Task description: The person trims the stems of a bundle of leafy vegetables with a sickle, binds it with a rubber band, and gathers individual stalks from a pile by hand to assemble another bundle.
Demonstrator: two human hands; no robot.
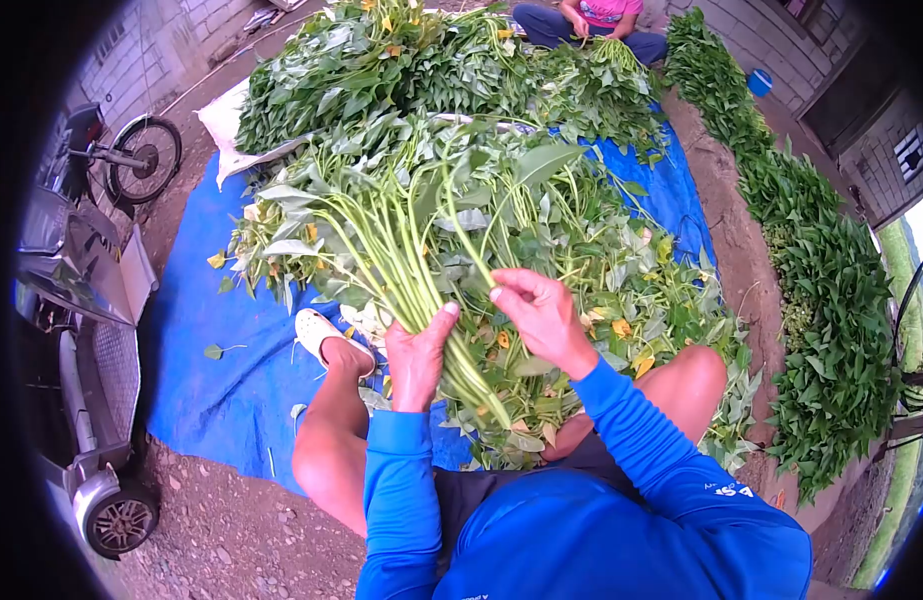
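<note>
My left hand point(418, 358) is closed around a bunch of long green stems point(406, 262) that look like water spinach. Their leafy tops point away from me, and the cut ends stick out below my fist. To the right of the bunch, my right hand point(541, 318) pinches a single leafy stem point(463, 232) between thumb and fingers. Under both hands spreads a loose heap of the same greens point(591, 255), with some yellow leaves among them.
A blue tarp point(216, 370) lies under the heap. Bundled greens point(381, 75) are piled farther back, where another person point(606, 25) sits. More greens point(821, 300) line the right side. A motorcycle with a sidecar point(91, 300) stands at left.
</note>
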